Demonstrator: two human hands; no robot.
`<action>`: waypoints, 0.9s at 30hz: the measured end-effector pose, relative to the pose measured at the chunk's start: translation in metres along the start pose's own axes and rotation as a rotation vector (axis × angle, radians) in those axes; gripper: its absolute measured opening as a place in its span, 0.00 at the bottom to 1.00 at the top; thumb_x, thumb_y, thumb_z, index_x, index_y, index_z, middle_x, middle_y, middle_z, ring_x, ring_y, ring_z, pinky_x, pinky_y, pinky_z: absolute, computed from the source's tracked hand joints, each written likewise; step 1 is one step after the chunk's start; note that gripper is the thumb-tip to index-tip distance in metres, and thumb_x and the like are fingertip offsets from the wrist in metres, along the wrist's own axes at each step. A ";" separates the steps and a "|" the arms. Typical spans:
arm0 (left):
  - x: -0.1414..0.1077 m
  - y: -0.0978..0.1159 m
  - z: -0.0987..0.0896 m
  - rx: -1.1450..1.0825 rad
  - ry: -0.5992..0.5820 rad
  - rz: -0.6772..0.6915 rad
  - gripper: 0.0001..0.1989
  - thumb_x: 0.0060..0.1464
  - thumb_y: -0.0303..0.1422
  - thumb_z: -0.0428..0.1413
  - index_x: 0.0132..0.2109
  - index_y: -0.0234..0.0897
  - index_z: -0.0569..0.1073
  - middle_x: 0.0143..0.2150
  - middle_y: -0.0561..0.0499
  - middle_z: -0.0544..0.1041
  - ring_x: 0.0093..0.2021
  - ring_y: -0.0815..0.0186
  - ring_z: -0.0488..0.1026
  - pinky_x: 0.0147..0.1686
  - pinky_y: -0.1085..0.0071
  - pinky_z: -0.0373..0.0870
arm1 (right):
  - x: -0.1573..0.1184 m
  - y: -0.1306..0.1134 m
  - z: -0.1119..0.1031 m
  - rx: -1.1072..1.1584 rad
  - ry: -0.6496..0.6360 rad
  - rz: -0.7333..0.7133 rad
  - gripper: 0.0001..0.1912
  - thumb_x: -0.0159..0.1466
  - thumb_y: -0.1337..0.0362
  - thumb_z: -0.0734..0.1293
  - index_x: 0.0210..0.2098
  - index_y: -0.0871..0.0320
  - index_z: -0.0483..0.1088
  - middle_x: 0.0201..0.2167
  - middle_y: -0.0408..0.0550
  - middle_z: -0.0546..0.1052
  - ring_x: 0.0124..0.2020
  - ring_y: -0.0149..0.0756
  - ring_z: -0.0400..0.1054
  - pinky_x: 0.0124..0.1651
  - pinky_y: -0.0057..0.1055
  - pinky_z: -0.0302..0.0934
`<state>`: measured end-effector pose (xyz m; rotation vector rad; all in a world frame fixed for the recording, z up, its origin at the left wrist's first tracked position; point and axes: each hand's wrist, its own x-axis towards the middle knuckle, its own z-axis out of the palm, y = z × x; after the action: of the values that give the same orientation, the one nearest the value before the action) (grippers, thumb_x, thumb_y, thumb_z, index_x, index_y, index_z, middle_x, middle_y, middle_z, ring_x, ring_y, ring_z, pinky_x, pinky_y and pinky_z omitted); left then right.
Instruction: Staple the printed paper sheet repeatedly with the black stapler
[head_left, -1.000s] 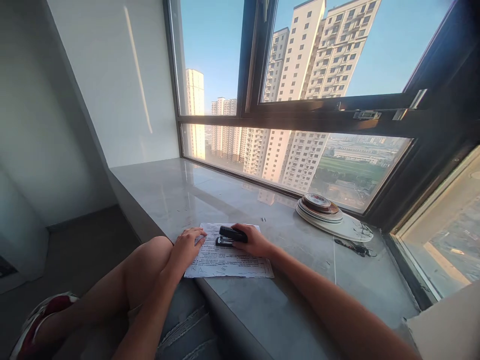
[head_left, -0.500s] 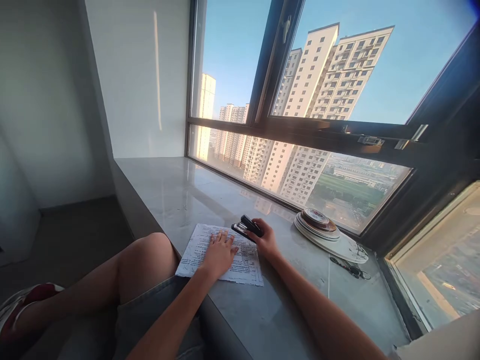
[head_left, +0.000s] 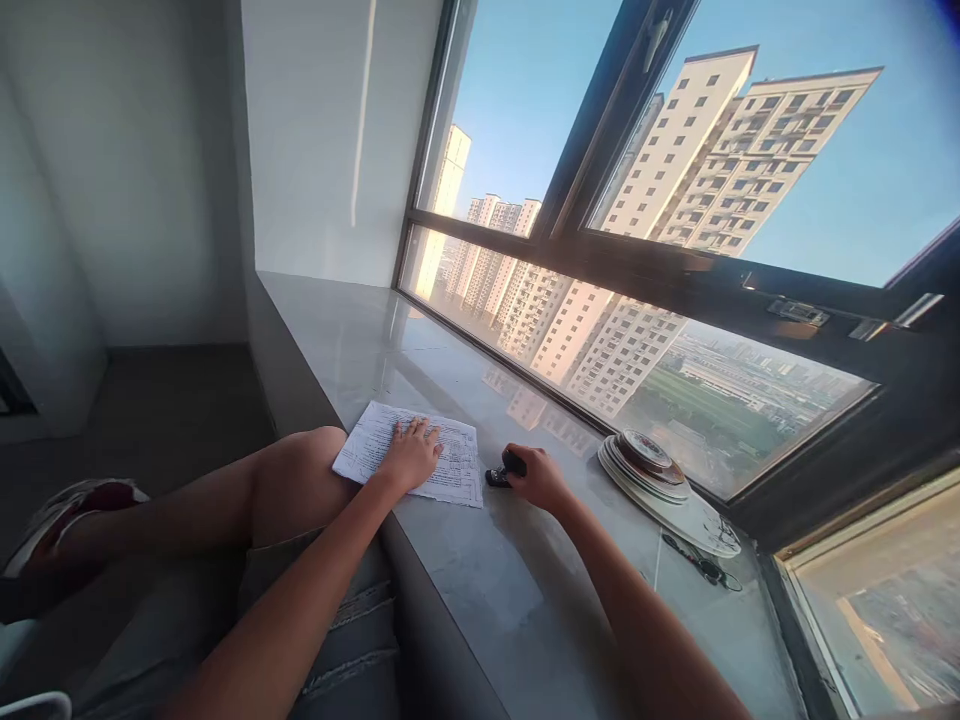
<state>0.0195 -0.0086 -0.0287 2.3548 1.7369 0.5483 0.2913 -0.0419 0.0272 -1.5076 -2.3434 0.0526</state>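
Printed sheets of paper (head_left: pixel 457 455) lie on the grey stone windowsill, close to its front edge. My left hand (head_left: pixel 411 455) rests flat on them with its fingers spread. Just right of the paper, my right hand (head_left: pixel 541 478) is closed around a black stapler (head_left: pixel 498 478). The stapler is low over the sill, apart from the sheets; whether it touches the stone I cannot tell. My fingers hide its rear part.
A stack of plates (head_left: pixel 652 475) stands on the sill (head_left: pixel 555 600) by the window, to the right. Beside it lies a dark bunch of keys (head_left: pixel 709 570). My bent knee (head_left: pixel 319 450) is against the sill's front edge.
The stapler has moved with my right hand from over the paper's upper right corner to the sill beside it. My left hand stays flat on the paper. The view has turned.
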 end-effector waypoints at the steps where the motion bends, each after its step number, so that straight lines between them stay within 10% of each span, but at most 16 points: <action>1: -0.001 0.001 0.000 -0.003 -0.006 0.007 0.29 0.69 0.44 0.38 0.70 0.35 0.58 0.74 0.39 0.51 0.74 0.47 0.44 0.69 0.42 0.40 | 0.001 -0.006 0.002 -0.046 -0.012 0.011 0.05 0.53 0.68 0.63 0.31 0.55 0.66 0.26 0.41 0.71 0.27 0.32 0.59 0.31 0.28 0.44; 20: -0.013 -0.006 -0.017 -0.062 0.112 0.031 0.21 0.67 0.37 0.48 0.63 0.37 0.69 0.69 0.37 0.62 0.70 0.48 0.55 0.67 0.43 0.49 | 0.002 -0.038 0.003 -0.232 -0.087 -0.042 0.12 0.52 0.75 0.62 0.35 0.56 0.63 0.35 0.45 0.75 0.35 0.35 0.65 0.34 0.29 0.43; 24: -0.033 0.013 -0.029 -0.060 0.236 0.197 0.18 0.67 0.38 0.49 0.60 0.45 0.73 0.68 0.45 0.64 0.68 0.52 0.59 0.66 0.49 0.54 | 0.002 -0.034 0.002 -0.177 -0.074 -0.047 0.11 0.53 0.73 0.62 0.35 0.55 0.62 0.34 0.44 0.74 0.34 0.34 0.63 0.33 0.29 0.42; 27: -0.048 0.025 -0.028 -0.084 0.106 0.301 0.21 0.64 0.47 0.52 0.59 0.46 0.73 0.66 0.46 0.68 0.65 0.52 0.64 0.64 0.53 0.61 | 0.002 -0.031 -0.001 -0.119 -0.065 -0.059 0.10 0.54 0.73 0.62 0.35 0.55 0.61 0.33 0.43 0.73 0.32 0.32 0.62 0.32 0.28 0.42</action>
<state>0.0186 -0.0643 -0.0033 2.5839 1.3724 0.7868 0.2633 -0.0534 0.0355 -1.5107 -2.4809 -0.0538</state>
